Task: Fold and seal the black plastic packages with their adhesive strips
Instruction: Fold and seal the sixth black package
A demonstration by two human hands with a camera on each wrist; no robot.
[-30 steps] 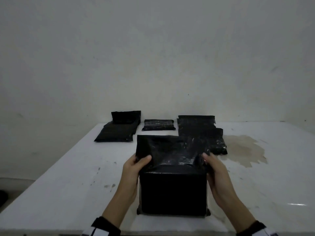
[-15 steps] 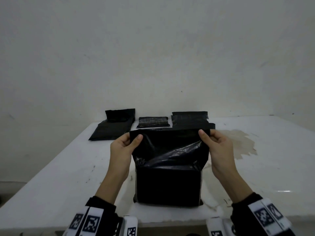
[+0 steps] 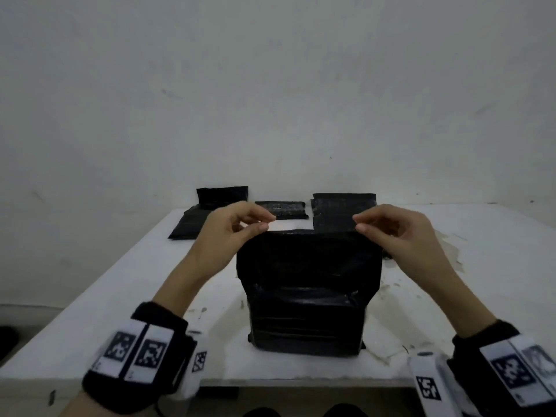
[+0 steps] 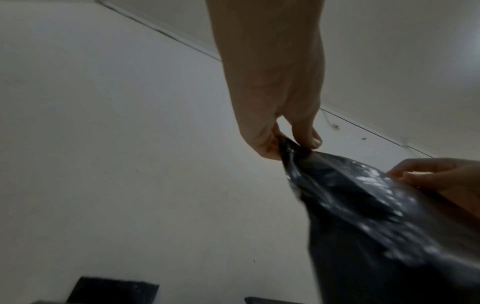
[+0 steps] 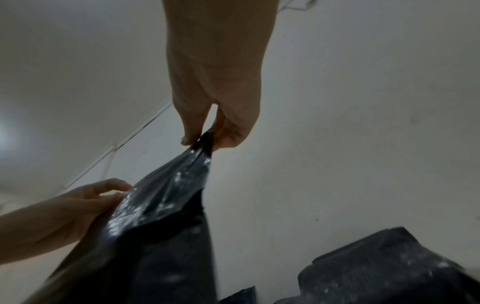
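A bulky black plastic package (image 3: 307,308) stands near the front edge of the white table (image 3: 120,311), its loose flap (image 3: 310,257) pulled up. My left hand (image 3: 231,233) pinches the flap's top left corner and my right hand (image 3: 388,233) pinches the top right corner. The left wrist view shows thumb and finger of the left hand (image 4: 280,142) squeezing the glossy flap (image 4: 363,197). In the right wrist view the right hand (image 5: 207,135) pinches the other corner of the flap (image 5: 166,195). No adhesive strip shows.
Three more black packages lie at the table's far edge: one far left (image 3: 207,212), a small one in the middle (image 3: 282,209), a larger one right (image 3: 343,212). A brownish stain (image 3: 448,254) marks the table to the right. A pale wall rises behind.
Both hands have slid from the package's sides up to the flap's top corners and lifted the flap upright and taut. The head view has tilted slightly downward.
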